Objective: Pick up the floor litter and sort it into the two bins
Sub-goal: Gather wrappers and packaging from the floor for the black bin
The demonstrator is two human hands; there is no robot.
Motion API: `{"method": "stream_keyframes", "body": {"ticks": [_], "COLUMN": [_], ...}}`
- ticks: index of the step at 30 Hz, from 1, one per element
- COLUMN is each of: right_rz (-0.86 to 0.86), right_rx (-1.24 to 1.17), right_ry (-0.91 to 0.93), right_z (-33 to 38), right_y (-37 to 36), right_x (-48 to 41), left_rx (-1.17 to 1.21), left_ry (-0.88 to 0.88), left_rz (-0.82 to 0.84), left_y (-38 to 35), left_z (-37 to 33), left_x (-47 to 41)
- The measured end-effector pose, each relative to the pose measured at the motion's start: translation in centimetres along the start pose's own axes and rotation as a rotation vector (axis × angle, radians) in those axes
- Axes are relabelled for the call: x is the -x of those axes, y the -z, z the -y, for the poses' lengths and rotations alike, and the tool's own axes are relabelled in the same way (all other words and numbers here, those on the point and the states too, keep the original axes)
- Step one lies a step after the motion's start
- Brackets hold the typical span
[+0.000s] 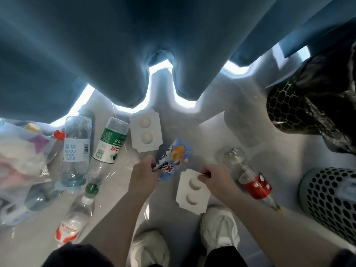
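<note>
As the person bends over the pale floor (210,120), both bare forearms reach forward between two white shoes (219,226) and the hem of a blue curtain (115,45); the left hand (142,170) holds a colourful cartoon-printed snack wrapper (173,158), its fingers curled round the wrapper's near left edge; the right hand (217,180) pinches the far right edge of a white moulded tray (192,195) with two round hollows, fingers bent onto its rim; whether wrapper or tray is lifted clear of the floor cannot be told; the two lie just beside each other at centre, the tray just in front of the right shoe; a second white tray (145,132) of the same form lies flat farther off, near the curtain hem; to the left lie three clear plastic bottles on their sides: a blue-labelled bottle (77,151), a green-labelled bottle (109,143) with a green cap, and a small red-and-white-labelled bottle (73,222) nearest the viewer; farther left sits a translucent plastic bag (19,160) with pink contents; just right of the right hand lies a clear red-labelled bottle (254,184) on its side; at the right edge stand the two bins, well apart from the hands: a black bin (285,106) with a gold lattice pattern and a glossy black liner, and a grey perforated bin (331,199) nearer the viewer.
</note>
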State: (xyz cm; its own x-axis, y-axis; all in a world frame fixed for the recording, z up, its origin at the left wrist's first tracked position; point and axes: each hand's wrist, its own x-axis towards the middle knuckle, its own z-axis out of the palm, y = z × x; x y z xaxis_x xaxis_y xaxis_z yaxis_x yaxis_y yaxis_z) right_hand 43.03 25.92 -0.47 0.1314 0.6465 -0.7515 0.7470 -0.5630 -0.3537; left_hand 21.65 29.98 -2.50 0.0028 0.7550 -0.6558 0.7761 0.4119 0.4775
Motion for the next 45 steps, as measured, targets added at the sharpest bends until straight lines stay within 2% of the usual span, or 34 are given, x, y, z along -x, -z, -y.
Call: {"method": "stream_keyframes", "body": {"ticks": [6,9,14,18,22,27,31,34,36,38,41,45], "right_rz": [-0.063,-0.086,-0.233,-0.414,-0.600,-0.757,-0.787,-0.627,-0.571,-0.588,-0.571,-0.443], "right_rx": [-0.270,-0.478,-0.774,-1.078,-1.322,-1.574,-1.681,-1.713,-1.676,-1.606,-1.479,-1.347], "right_ry": [-0.156,-0.216,-0.202,-0.247,-0.356,-0.455,-0.489,-0.544,-0.556,-0.520,-0.444,-0.356], "right_z": [-2.0,-2.3,-3.3,-6.0,-10.4,-14.4,-15.6,-15.1,-14.3,-13.1,-10.4,-5.3], "right_y": [8.2,13.3,22.3,29.0,33.5,36.0,36.1,35.7,35.3,34.5,33.0,29.8], "right_x": [5.8,8.9,12.5,13.7,13.3,11.4,9.5,8.4,8.1,8.3,9.2,10.0], "left_rx": [0.005,0.021,0.115,0.243,0.246,0.467,0.445,0.398,0.468,0.495,0.453,0.387], "left_ry": [0.010,-0.027,-0.088,-0.162,-0.232,-0.127,-0.064,-0.070,-0.109,-0.121,-0.098,-0.017], "left_rz": [0.083,0.103,0.140,0.185,0.165,0.250,0.327,0.325,0.309,0.291,0.228,0.180], "left_y": [5.1,7.3,9.1,7.7,3.9,-2.1,-4.5,-4.4,-3.6,-2.2,0.5,4.8], "left_z": [-5.1,-9.3,-18.8,-29.0,-38.6,-46.4,-47.6,-46.4,-45.2,-43.3,-39.1,-33.2], "left_x": [4.8,6.8,8.6,8.8,7.0,4.9,4.2,4.0,4.5,5.5,7.1,8.5]}}
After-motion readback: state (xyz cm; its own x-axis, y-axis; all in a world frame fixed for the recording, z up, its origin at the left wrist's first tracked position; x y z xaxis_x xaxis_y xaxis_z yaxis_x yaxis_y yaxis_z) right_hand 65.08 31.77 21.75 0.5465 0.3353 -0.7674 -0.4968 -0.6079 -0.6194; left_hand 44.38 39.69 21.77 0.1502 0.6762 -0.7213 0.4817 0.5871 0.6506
